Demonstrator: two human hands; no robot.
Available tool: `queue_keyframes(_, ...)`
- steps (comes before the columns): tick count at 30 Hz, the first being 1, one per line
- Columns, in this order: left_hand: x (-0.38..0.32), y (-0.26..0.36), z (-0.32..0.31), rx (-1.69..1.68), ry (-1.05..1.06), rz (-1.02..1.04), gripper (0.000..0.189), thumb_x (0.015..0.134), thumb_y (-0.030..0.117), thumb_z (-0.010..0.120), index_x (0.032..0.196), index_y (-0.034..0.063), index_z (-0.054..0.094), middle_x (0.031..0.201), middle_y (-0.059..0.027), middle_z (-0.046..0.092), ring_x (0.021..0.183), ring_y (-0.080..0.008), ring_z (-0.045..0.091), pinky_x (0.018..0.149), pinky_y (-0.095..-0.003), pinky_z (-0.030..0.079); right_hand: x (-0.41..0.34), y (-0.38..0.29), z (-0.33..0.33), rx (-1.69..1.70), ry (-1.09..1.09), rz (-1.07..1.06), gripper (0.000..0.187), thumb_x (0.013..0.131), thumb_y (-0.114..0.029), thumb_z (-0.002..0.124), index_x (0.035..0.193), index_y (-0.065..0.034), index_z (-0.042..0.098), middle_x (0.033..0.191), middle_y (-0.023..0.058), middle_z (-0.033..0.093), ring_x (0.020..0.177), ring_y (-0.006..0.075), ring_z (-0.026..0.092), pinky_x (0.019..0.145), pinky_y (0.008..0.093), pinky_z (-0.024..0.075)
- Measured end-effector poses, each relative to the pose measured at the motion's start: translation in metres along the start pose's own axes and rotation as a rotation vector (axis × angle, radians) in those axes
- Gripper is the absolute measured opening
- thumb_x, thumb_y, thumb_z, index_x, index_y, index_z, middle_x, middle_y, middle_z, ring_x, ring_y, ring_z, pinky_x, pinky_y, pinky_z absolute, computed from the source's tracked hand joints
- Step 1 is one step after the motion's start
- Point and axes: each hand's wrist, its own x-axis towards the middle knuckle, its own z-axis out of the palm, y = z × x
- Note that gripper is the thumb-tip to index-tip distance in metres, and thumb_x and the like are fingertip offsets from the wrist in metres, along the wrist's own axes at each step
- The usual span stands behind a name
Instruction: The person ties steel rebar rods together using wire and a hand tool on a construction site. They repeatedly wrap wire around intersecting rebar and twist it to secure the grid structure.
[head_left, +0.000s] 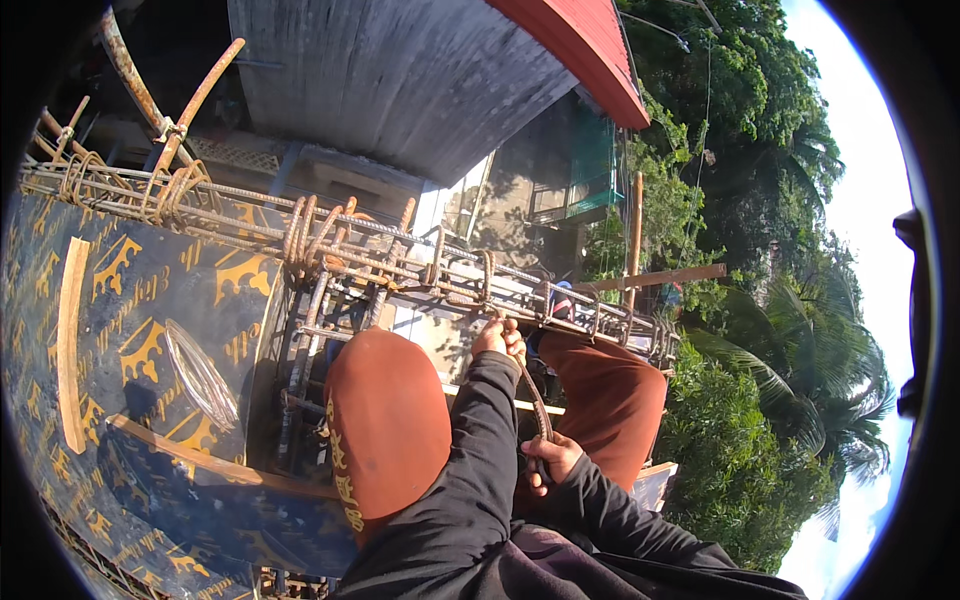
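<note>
Close against the rebar cage, my left hand is closed with its fingers curled round the thin upper end of a long, narrow, slightly curved brown item. Lower down, my right hand grips the thicker, dark lower end of that item. Whether it is a tool or a strap cannot be told. The cage has long ribbed bars with bent stirrups round them, and one bar passes just above my left fingers. Both my knees, in rust-brown trousers, are beside my hands.
Black printed formwork panels lie at the left, with a coil of wire and wood strips on them. Rusty bars stick up at the upper left. Below the cage are gaps and a drop. A wooden beam juts out right.
</note>
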Motion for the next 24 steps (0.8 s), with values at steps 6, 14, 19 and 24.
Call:
queue_keyframes(6,0.01,0.005,0.002,0.058,0.045,-0.01,0.011,0.097,0.019,0.04,0.09,0.0142,0.047,0.073,-0.0047,0.055,0.043,-0.0104,0.039,0.034,-0.0228,0.029,-0.039,-0.065,-0.017,-1.597,0.0,-1.175,0.07,0.07,-0.053,0.069,0.116,-0.0019,0.055,0.106,0.0168,0.057,0.108,0.0314,0.055,0.097,0.0484,0.0397)
queue_keyframes(14,0.009,0.01,0.011,0.051,0.103,-0.013,0.017,0.096,0.021,0.041,0.091,0.0071,0.049,0.071,-0.0057,0.055,0.048,-0.0122,0.043,0.039,-0.0268,0.035,0.024,-0.074,0.002,-1.456,-0.72,-1.569,0.024,0.062,-0.022,0.065,0.073,-0.0059,0.051,0.07,0.0093,0.052,0.066,0.0298,0.056,0.058,0.0397,0.0464)
queue_keyframes(19,0.008,0.025,-0.01,0.186,0.081,-0.029,0.031,0.096,0.028,0.043,0.096,0.002,0.06,0.079,-0.0074,0.063,0.067,-0.02,0.06,0.057,-0.032,0.05,0.021,-0.077,0.027,-0.699,-0.351,-1.553,0.014,0.068,-0.007,0.062,0.066,-0.0036,0.049,0.058,0.0101,0.048,0.05,0.029,0.05,0.048,0.0367,0.038)
queue_keyframes(24,0.025,0.031,-0.065,0.521,0.331,0.405,0.022,0.093,0.024,0.049,0.091,0.0033,0.057,0.066,-0.0054,0.057,0.051,-0.0169,0.053,0.045,-0.0284,0.043,0.037,-0.091,0.025,0.0,-0.064,-1.31,0.012,0.076,-0.008,0.055,0.07,0.0001,0.049,0.06,0.0046,0.05,0.053,0.0116,0.043,0.052,0.0266,0.0358)
